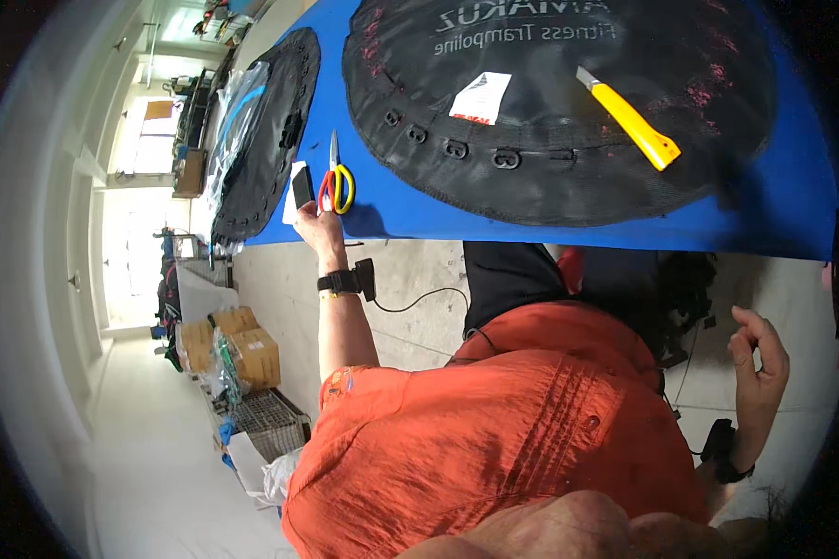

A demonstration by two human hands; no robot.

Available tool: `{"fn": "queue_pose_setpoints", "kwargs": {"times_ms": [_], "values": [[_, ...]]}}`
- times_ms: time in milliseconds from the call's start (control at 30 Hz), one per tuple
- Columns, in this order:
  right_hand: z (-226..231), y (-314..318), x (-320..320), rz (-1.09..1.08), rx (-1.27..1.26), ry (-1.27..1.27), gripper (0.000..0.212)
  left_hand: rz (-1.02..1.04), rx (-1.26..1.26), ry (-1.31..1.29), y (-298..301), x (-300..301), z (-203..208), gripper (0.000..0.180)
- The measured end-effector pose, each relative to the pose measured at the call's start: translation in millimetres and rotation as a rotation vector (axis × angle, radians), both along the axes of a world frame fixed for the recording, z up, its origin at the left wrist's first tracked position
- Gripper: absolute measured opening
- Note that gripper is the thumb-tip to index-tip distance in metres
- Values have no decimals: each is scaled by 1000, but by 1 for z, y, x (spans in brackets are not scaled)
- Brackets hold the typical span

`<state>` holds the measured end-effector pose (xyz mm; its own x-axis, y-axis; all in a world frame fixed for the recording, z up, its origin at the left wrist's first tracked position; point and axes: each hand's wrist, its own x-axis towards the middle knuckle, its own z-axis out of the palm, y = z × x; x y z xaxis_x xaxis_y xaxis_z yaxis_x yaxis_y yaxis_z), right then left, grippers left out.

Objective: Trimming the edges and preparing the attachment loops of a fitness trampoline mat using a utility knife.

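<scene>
My left hand (321, 231) reaches to the near left part of the blue table, its fingers closed at the lower end of the scissors (337, 189). These have one red and one yellow handle loop, and their blades point away from me. Right beside the fingers is a small black block (303, 186) with a white edge or paper along it. Off the table's near edge at the right, my right hand (761, 359) hangs with its fingers loosely bent and apart, holding nothing. A yellow utility knife (636, 126) with its blade out lies on the large black trampoline mat (494, 191).
A white printed card (480, 99) and several black buckles (455, 149) lie on that mat. Another black mat (284, 102) with clear plastic sits left on the blue table (410, 219). Cardboard boxes (252, 357) and a wire crate (268, 424) stand left. A cable (410, 306) runs from my left wrist.
</scene>
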<state>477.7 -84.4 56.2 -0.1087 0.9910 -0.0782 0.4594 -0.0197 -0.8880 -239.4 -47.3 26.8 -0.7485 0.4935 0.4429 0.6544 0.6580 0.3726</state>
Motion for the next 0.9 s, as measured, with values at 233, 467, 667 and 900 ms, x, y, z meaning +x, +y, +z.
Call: {"fn": "queue_pose_setpoints", "kwargs": {"times_ms": [233, 467, 667, 900], "values": [[11, 13, -11, 46, -36, -11, 25, -157, -149, -179, -14, -56, -20, 30], [20, 23, -35, 126, 44, 19, 22, -211, -166, -464, -33, -113, -23, 40], [24, 29, -38, 196, 85, -29, 20, -281, 112, -746, -39, -143, -42, 21], [23, 23, -39, 220, 90, 4, 25, -122, 199, -426, -37, -154, -62, 30]]}}
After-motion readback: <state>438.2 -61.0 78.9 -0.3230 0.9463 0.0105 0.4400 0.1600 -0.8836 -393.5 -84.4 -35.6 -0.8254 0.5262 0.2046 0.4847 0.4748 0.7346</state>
